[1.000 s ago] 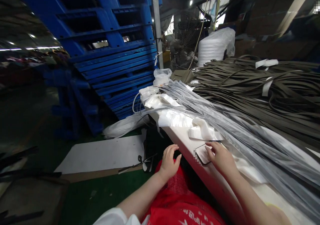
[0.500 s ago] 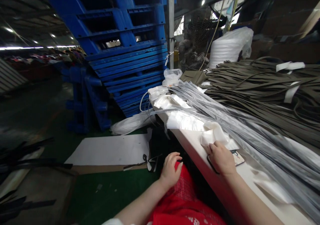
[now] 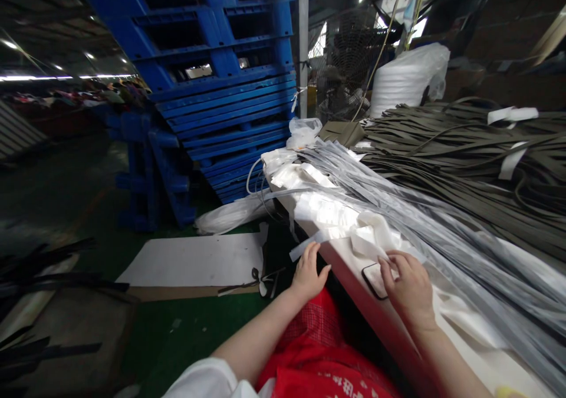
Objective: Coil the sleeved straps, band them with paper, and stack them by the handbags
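Note:
My right hand [image 3: 410, 289] is over the pale table [image 3: 356, 268], its thumb and fingertips pinching the edge of a crumpled white strip [image 3: 369, 242]. Partly beneath that hand lies a flat, dark-rimmed object like a phone [image 3: 375, 279]. My left hand [image 3: 309, 275] is raised just off the table's near edge, thumb and fingers apart with nothing in them. Close to its fingertips, the end of a translucent strip [image 3: 305, 246] juts out past the edge. Long grey plastic-wrapped strips [image 3: 398, 209] run along the table behind both hands.
Dark olive strips [image 3: 451, 150] are heaped at the right. Blue pallets [image 3: 230, 115] stand stacked beyond the table, beside a metal post [image 3: 303, 50]. A white board [image 3: 194, 260] and a plastic-wrapped bundle [image 3: 234, 214] lie on the floor at left. A wrapped white roll [image 3: 402, 85] stands behind.
My left hand has risen slightly toward the table edge, where a translucent strip end now sticks out. My right hand has shifted right, uncovering the near part of the phone-like object.

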Available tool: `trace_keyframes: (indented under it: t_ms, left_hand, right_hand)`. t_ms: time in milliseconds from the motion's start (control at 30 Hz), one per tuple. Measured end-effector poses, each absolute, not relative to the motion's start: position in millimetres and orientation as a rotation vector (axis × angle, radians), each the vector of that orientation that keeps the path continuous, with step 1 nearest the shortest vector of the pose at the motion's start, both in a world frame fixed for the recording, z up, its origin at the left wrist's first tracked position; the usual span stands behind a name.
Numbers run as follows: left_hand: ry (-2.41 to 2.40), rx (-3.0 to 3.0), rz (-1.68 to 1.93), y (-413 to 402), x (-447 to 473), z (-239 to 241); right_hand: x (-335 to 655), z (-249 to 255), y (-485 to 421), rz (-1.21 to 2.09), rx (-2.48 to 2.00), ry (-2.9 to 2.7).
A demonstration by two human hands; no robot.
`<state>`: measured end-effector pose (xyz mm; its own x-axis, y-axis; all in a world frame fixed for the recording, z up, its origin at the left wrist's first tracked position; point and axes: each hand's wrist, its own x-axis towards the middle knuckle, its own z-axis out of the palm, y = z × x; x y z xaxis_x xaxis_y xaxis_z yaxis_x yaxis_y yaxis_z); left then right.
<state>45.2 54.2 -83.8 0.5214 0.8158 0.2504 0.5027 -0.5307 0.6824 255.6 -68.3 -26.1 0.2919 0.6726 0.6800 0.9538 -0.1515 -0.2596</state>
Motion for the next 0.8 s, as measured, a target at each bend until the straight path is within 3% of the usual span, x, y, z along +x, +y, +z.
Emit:
trace_keyframes:
  t_ms: [133,367,500,600,700,800]
  left_hand:
    - [1.122,2.165,0.713,76,61,-73]
    - [0.472,2.331,0.845,31,70,-21]
    - [0.325,1.821,0.41,20,56,4]
    - [0.319,1.349,0.081,32,27,13]
    - [0.545,1.008,0.469,63,-9,25]
    - [1.019,0.691,1.144,108,-47,49]
  right_hand:
    - [256,-15,-80,-0.325,-1.93,-1.345]
    - [197,40,-113,-0.067,-1.575,-1.84]
    - [181,53,-123,0.111,-1.591,-1.878]
    - [192,52,-131,0.529,-1.826,-1.816]
    - [215,43,-141,0.865,-2.06,-1.822]
    - [246,28,-155,0.873,-2.337,-1.825]
